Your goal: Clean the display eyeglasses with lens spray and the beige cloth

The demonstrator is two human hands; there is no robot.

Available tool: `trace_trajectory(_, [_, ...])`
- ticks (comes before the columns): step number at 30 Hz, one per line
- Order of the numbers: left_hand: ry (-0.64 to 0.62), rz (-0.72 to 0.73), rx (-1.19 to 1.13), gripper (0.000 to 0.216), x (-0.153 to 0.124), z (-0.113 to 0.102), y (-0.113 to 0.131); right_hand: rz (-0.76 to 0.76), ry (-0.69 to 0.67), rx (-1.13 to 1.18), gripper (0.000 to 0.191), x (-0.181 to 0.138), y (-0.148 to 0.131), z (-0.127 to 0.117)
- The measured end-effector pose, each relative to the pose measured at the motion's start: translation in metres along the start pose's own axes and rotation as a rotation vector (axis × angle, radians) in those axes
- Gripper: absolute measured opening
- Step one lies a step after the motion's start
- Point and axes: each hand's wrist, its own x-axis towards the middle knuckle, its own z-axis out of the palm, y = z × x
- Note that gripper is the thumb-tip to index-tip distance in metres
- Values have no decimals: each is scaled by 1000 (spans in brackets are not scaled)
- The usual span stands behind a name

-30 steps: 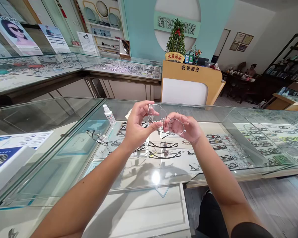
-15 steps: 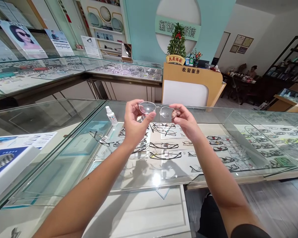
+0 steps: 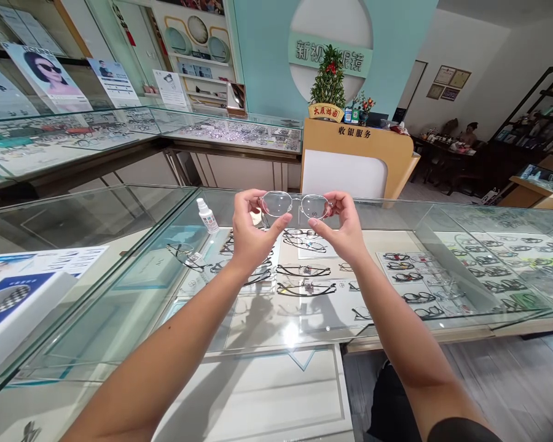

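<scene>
A pair of thin-rimmed eyeglasses (image 3: 297, 199) with clear, rounded lenses is held up level above the glass counter. My left hand (image 3: 253, 227) grips its left side, thumb below the lens and fingers behind. On the other side my right hand (image 3: 343, 224) pinches the frame near the right hinge, its thumb under the right lens. The temples are mostly hidden behind my fingers. Left of my left hand, a white spray bottle (image 3: 207, 216) stands upright on the counter. Beneath my hands, several dark-framed glasses (image 3: 304, 270) lie in rows inside the display case.
The glass display case (image 3: 304, 334) spans the front, with more frames (image 3: 498, 270) at right. A blue and white box (image 3: 23, 307) sits at left. Behind stand a wooden cashier desk (image 3: 359, 138) with a plant (image 3: 328, 80) and another glass showcase (image 3: 244, 132). A person (image 3: 469, 134) is far back right.
The eyeglasses have turned more level, the right side rising slightly. My right thumb has shifted left to beneath the right lens, and the right fingers now sit behind the frame's edge.
</scene>
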Motion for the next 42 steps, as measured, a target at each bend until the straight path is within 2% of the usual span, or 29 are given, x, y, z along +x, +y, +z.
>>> trace_trajectory(11, [0, 20, -17, 61, -1, 1, -1, -10, 47, -40, 52, 0, 3, 4])
trace_trajectory(19, [16, -53, -4, 61, -2, 1, 4, 5, 86, -57, 52, -2, 6, 8])
trace_trajectory(32, [136, 129, 115, 57, -3, 4, -2, 72, 81, 66, 55, -3, 11, 14])
trace_trajectory(42, [143, 160, 108, 53, -3, 4, 0, 84, 80, 86, 58, -3, 17, 15])
